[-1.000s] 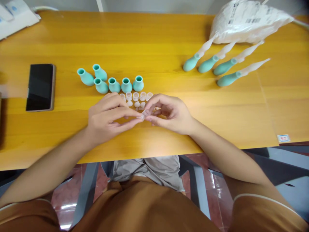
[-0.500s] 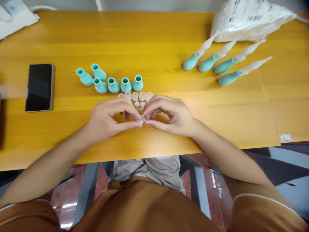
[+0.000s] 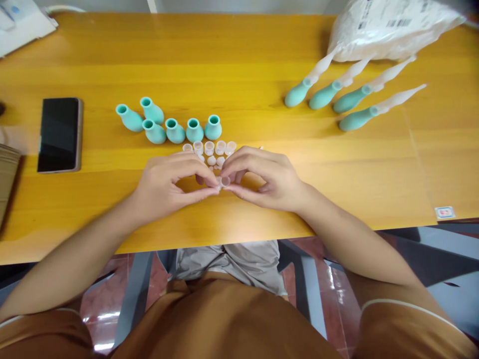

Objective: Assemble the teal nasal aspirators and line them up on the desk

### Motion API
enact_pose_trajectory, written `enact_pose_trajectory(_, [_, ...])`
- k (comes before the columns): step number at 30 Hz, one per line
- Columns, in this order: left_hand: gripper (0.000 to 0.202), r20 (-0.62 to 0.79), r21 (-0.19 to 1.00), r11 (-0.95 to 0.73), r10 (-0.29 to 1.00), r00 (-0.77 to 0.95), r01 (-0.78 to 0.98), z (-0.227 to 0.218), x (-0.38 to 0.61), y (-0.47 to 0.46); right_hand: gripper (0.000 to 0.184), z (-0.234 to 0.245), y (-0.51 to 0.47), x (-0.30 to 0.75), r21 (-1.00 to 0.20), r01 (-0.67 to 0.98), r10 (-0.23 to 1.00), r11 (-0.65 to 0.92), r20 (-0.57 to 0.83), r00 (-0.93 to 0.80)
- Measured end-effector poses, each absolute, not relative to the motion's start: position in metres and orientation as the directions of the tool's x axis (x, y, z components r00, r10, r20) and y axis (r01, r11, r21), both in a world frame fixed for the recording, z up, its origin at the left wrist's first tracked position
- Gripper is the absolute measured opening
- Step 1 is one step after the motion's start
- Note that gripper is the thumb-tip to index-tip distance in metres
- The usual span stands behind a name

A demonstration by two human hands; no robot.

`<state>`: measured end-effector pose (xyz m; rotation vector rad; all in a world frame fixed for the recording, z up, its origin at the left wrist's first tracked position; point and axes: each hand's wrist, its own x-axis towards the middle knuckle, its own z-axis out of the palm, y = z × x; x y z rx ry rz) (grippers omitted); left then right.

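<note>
My left hand [image 3: 166, 185] and my right hand [image 3: 265, 177] meet over the wooden table [image 3: 239, 65], both pinching one small clear plastic piece [image 3: 223, 181] between thumb and fingertips. Just beyond the fingers lie several more small clear caps [image 3: 215, 148] in a cluster. Behind those stands a row of several teal rubber bulbs [image 3: 175, 128], open necks up or tilted.
Several teal bulbs fitted with long clear tips [image 3: 348, 97] lie at the right, in front of a white plastic bag [image 3: 389, 27]. A black phone [image 3: 60, 133] lies at the left. White papers [image 3: 18, 22] sit at the far left corner. A small sticker [image 3: 444, 213] is near the right front edge.
Both hands have curled tighter round the small clear piece and stayed in the same spot. The view has shifted slightly.
</note>
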<state>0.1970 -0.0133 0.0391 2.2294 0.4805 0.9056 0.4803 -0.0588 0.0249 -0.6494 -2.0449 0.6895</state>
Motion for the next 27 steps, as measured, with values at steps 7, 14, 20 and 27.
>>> enact_pose_trajectory(7, [0.009,0.486,0.68,-0.727,0.541,0.686,0.091,0.0415,0.1981,-0.0163,0.015,0.027,-0.0595,0.4801,-0.684,0.189,0.668,0.705,0.549,-0.502])
enact_pose_trajectory(14, [0.009,0.474,0.682,-0.722,0.556,0.683,0.114,0.0429,0.1988,-0.0185,0.014,0.0253,-0.0599,0.4801,-0.692,0.179,0.671,0.699,0.55,-0.497])
enact_pose_trajectory(20, [0.01,0.476,0.672,-0.731,0.547,0.689,0.116,0.0446,0.1985,-0.0184,0.014,0.026,-0.0585,0.4811,-0.686,0.177,0.669,0.705,0.562,-0.487])
enact_pose_trajectory(27, [0.015,0.549,0.607,-0.792,0.479,0.685,0.068,0.0428,0.1965,-0.0098,0.016,0.0272,-0.0611,0.4793,-0.816,0.062,0.756,0.575,0.501,-0.421])
